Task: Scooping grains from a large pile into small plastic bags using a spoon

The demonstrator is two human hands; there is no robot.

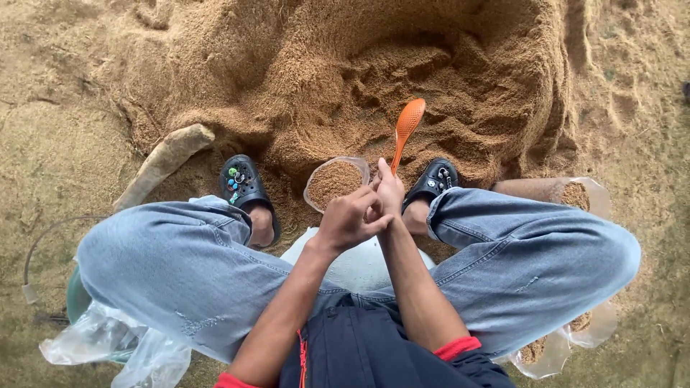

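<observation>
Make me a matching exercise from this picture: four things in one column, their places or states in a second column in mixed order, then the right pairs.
Things:
1. orange scoop
2. clear bag
3. filled bag
4. left hand

Places or states:
A. lying on its side by the right knee
B. held open, full of brown husk
C. gripped by the right hand, head raised over the heap
D. at the rim of the open bag

Pairs: 1-C, 2-B, 3-A, 4-D
</observation>
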